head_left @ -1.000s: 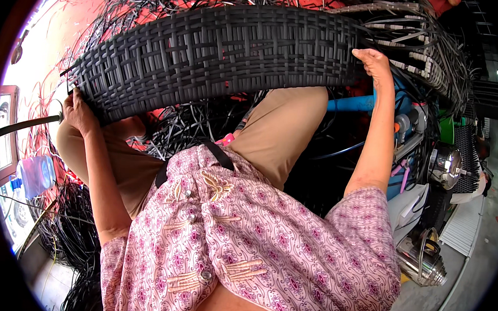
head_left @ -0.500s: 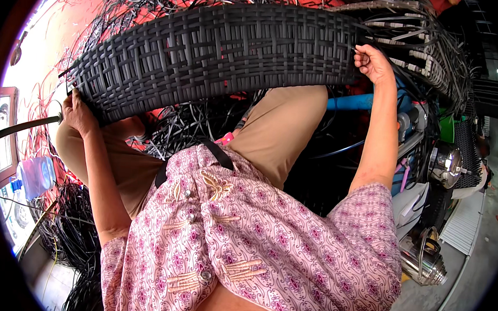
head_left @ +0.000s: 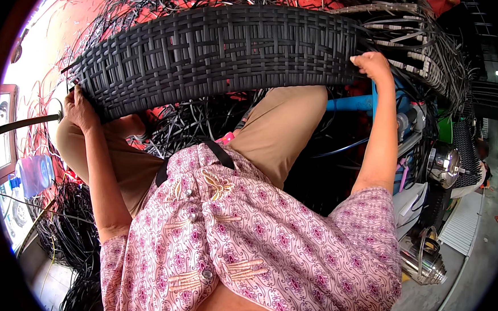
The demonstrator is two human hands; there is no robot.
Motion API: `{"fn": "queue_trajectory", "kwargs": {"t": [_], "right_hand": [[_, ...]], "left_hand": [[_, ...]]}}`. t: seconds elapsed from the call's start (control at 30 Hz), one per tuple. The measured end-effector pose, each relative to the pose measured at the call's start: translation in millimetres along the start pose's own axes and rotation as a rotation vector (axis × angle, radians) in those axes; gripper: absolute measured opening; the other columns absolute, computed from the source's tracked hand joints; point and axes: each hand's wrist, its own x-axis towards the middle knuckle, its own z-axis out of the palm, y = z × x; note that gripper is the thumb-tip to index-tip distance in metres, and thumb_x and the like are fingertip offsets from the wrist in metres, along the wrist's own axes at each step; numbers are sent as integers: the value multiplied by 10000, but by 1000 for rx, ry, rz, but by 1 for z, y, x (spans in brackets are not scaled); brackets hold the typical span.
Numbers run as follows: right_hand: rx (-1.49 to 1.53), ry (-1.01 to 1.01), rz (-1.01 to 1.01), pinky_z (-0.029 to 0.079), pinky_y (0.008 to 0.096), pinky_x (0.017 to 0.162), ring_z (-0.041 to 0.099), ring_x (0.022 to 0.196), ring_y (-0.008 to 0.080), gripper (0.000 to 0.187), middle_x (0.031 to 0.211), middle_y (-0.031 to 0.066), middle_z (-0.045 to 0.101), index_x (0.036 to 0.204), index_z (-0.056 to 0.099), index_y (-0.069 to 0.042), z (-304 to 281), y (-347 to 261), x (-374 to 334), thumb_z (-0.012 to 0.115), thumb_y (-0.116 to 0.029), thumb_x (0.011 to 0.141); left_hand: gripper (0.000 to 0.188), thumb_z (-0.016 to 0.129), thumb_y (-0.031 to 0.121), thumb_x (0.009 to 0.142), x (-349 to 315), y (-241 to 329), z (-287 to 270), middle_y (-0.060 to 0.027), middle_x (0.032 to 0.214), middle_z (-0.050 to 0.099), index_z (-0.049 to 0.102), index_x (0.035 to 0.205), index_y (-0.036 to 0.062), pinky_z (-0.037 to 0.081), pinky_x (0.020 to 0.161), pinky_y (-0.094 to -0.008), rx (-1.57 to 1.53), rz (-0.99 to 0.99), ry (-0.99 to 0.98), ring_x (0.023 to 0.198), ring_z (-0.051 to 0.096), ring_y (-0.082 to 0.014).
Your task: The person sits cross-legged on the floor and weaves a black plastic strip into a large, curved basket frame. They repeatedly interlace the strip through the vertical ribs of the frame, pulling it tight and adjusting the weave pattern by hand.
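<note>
A long, curved panel woven from flat black strips (head_left: 221, 54) stretches across in front of me, its near edge close to my raised knee. At its left end my left hand (head_left: 80, 110) is closed on the lower corner, where some loose strip ends stick out. My right hand (head_left: 375, 66) is at the panel's right end with its fingers curled and the thumb pressed against them. Whatever lies in that pinch is too small or hidden to name.
Loose black strips (head_left: 173, 129) lie tangled on the red floor (head_left: 118, 12). A grey woven frame with trailing strips (head_left: 421, 49) stands at the far right, near a blue tube (head_left: 349, 103). Metal flask (head_left: 425, 260) at right; clear plastic bottle (head_left: 37, 175) and strip heap (head_left: 76, 225) at left.
My right hand has moved slightly down along the panel's right end and turned, its fingers now more hidden. My left hand stays at the left corner, and the panel has barely shifted.
</note>
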Motion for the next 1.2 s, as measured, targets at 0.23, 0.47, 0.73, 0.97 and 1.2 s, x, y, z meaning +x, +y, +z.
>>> {"fn": "queue_trajectory", "kwargs": {"t": [0.23,0.47,0.73,0.97,1.2], "right_hand": [[-295,627,-676,534,410,816,646,942,274,160,954,61,688,919,758,-147,13,-46,-55,748,-249,796],[-281,390,-808,538,411,815,640,935,281,160,921,56,662,926,700,-84,41,-58,-51,738,-137,780],[-332,329,-934,513,428,775,625,892,305,159,865,94,623,912,604,-51,41,-58,-37,672,-73,771],[-378,311,-942,515,437,763,613,887,321,146,863,104,613,858,576,-41,45,-59,-30,648,-70,734],[-262,380,-1012,524,441,780,608,878,312,160,850,92,581,896,583,-67,50,-57,-36,629,-52,744]], "left_hand": [[348,696,284,921,-1,2,-3,-135,816,679,663,911,-62,486,740,-322,39,-7,8,750,597,-193],[331,693,272,922,-4,13,0,-128,827,682,664,935,-58,489,739,-310,67,43,19,751,602,-187],[344,691,282,924,-1,7,-2,-140,845,695,669,947,-61,497,752,-323,84,28,11,756,620,-202],[359,692,293,925,-4,13,-1,-143,840,698,671,961,-64,504,748,-316,77,2,23,758,628,-198],[363,695,317,921,0,7,-2,-139,868,702,680,950,-45,498,766,-327,45,-12,16,777,627,-209]]}}
